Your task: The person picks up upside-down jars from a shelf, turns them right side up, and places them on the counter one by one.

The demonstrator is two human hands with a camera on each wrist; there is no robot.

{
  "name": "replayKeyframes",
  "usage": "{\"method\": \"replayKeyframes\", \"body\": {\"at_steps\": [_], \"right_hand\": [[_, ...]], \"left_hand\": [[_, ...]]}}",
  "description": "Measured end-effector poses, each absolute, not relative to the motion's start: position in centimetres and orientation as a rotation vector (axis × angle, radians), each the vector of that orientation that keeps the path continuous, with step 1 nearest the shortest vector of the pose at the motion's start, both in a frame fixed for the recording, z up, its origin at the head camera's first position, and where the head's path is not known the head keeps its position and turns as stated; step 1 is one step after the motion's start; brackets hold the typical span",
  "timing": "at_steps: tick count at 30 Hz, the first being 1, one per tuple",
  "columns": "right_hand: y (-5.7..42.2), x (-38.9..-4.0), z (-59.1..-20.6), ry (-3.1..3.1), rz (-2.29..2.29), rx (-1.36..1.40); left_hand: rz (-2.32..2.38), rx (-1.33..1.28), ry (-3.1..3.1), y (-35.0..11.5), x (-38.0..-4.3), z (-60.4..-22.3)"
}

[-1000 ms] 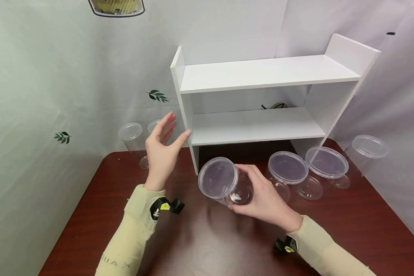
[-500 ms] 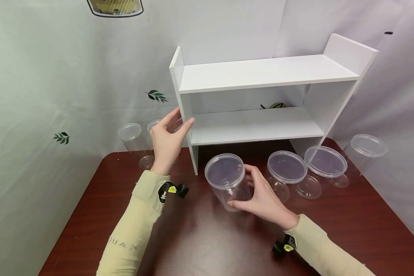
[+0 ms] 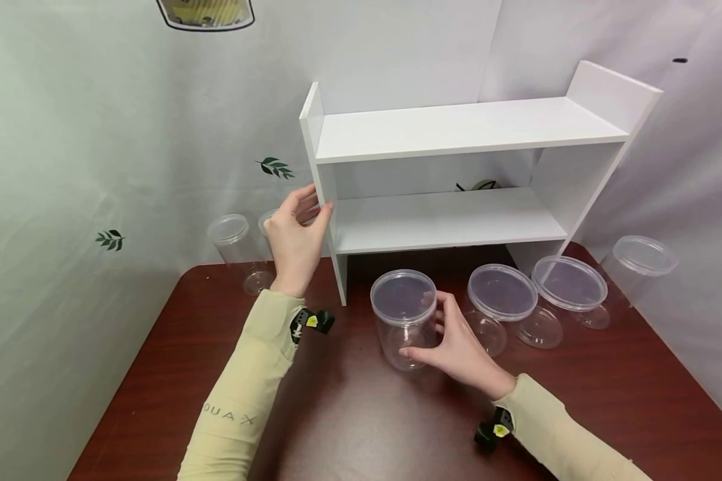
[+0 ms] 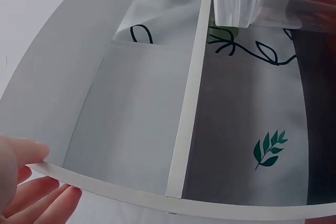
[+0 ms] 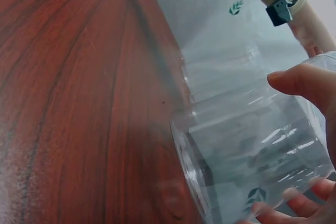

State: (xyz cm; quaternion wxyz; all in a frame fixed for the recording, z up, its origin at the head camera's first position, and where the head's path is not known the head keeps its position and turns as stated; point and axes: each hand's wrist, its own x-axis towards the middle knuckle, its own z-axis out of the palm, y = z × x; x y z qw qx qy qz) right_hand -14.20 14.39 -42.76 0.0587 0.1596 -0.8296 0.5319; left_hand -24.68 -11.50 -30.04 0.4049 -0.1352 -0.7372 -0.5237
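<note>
A clear plastic jar with a translucent lid stands upright at the tabletop, in front of the white shelf. My right hand grips it from the right, thumb on the near side and fingers behind; the right wrist view shows the jar between thumb and fingertips, its base at the wood. At the shelf's left side panel, my left hand holds the front edge. The left wrist view has its thumb on the panel's inner face and its fingers on the outer side.
Several more clear lidded jars stand about: one jar and another right of my right hand, one jar at the far right, and a pair, including this jar, left of the shelf. The table is dark red wood.
The jar in my right hand has gone from tilted to upright and shifted slightly right. My left hand has moved right, from beside the shelf onto its left side panel.
</note>
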Motion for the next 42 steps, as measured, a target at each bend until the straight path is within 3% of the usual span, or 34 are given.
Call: {"method": "replayKeyframes", "body": {"at_steps": [24, 42], "right_hand": [[15.1, -14.2, -44.6, -2.482, 1.643, 0.49], [16.3, -8.7, -40.2, -2.644, 1.388, 0.478]], "left_hand": [[-1.272, -0.351, -1.917, -11.5, -24.5, -30.2], [-1.254, -0.362, -1.891, -11.7, -24.5, -30.2]]}}
